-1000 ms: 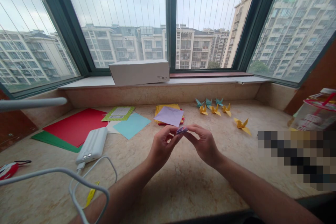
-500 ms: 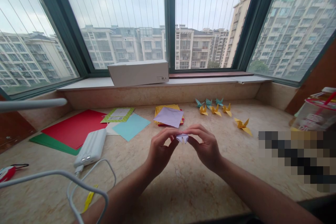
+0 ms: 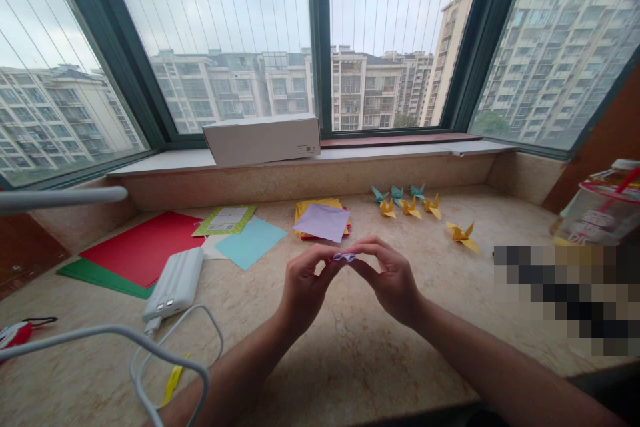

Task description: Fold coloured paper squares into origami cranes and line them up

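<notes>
A small piece of folded lavender paper (image 3: pixel 345 257) is pinched between my two hands above the counter. My left hand (image 3: pixel 307 283) grips its left side with thumb and forefinger. On the other side, my right hand (image 3: pixel 393 280) closes its thumb and fingers on the paper; the fingertips hide much of it. Just behind my hands lies a stack of square paper, a lavender sheet (image 3: pixel 321 221) on top of yellow and red ones. To the right stand several folded paper cranes, teal ones (image 3: pixel 397 195) behind yellow ones (image 3: pixel 411 207), with one yellow crane (image 3: pixel 463 236) nearer.
Left of my hands lie a light blue sheet (image 3: pixel 253 243), red paper (image 3: pixel 145 247), green paper (image 3: pixel 105 277) and a white power bank (image 3: pixel 175 283) with a looping cable (image 3: pixel 205 373). A white box (image 3: pixel 263 140) rests on the sill. A plastic cup (image 3: pixel 603 213) stands far right.
My fingers have closed further over the folded lavender paper, and its lower flaps, which hung in view before, are now tucked up or turned away. Both hands stay in nearly the same place.
</notes>
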Demonstrator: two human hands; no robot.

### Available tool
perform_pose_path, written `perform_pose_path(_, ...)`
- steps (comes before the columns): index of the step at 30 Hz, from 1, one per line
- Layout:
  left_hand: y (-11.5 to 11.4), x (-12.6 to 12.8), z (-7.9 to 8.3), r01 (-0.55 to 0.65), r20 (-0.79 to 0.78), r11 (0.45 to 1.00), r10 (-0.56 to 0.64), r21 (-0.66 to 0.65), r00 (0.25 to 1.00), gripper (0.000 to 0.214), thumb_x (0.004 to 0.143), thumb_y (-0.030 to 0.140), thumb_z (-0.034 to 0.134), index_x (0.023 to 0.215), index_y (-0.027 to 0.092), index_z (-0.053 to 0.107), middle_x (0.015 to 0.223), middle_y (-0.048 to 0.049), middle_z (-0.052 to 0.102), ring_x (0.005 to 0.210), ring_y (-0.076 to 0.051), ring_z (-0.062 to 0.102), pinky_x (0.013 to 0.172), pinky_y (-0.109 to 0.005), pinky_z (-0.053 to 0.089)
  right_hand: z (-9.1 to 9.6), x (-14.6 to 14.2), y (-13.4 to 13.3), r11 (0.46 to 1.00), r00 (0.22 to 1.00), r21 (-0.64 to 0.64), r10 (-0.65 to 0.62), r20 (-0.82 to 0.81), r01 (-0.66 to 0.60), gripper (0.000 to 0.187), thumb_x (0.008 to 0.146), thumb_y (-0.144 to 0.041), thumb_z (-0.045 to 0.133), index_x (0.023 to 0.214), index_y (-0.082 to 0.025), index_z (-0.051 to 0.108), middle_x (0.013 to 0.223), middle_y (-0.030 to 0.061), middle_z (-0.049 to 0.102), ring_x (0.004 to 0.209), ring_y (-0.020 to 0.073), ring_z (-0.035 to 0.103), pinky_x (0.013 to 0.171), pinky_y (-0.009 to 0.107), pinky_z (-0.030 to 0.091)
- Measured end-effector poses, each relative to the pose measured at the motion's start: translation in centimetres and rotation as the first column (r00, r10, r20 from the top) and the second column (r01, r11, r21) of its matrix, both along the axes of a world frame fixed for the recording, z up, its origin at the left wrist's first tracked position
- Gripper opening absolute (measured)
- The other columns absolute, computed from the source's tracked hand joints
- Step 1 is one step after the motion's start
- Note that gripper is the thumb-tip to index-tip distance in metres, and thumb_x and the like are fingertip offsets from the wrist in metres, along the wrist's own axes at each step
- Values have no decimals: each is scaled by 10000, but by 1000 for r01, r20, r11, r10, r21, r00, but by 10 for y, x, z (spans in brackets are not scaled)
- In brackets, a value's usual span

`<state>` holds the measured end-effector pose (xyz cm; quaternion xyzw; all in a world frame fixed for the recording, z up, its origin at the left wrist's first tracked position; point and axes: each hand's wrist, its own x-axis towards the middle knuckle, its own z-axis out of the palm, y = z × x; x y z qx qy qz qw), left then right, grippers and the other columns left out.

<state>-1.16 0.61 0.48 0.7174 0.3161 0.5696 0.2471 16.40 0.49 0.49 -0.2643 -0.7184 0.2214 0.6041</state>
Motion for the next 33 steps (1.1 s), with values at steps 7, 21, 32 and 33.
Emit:
perform_pose_path(7,0,1,5,-48,-55,998,46,-31,997,126,862,288,678,837,176,730,750,-34,712,699,-153,627,679,-257,476,-4,-1,3,999,999,-49,-3,-40,1,68,871,-241,682,934,-232,707,887,32,677,847,181,650,792,328,522)
perform_pose_path(21,1,6,1,-5,63,977,19,-212,998,209,885,355,629,874,152,676,814,-52,712,736,-162,627,687,-258,477,-6,0,9,926,997,-375,17,-73,-44,158,853,-342,686,911,-201,730,877,54,735,860,214,639,827,366,479)
perform_pose_path(32,9,5,1,47,70,943,-26,-330,997,262,874,400,626,841,141,641,797,-50,676,718,-153,595,652,-250,454,-6,-1,17,785,950,-544,178,-256,-294,275,761,-413,766,908,-183,732,889,65,758,834,213,698,824,363,521)
perform_pose_path(33,10,5,0,44,63,936,-23,-349,998,271,873,407,623,843,138,639,803,-55,677,721,-158,601,649,-254,456,-6,-1,18,785,953,-550,166,-255,-284,291,757,-418,767,926,-184,728,892,66,757,838,215,698,821,364,523)
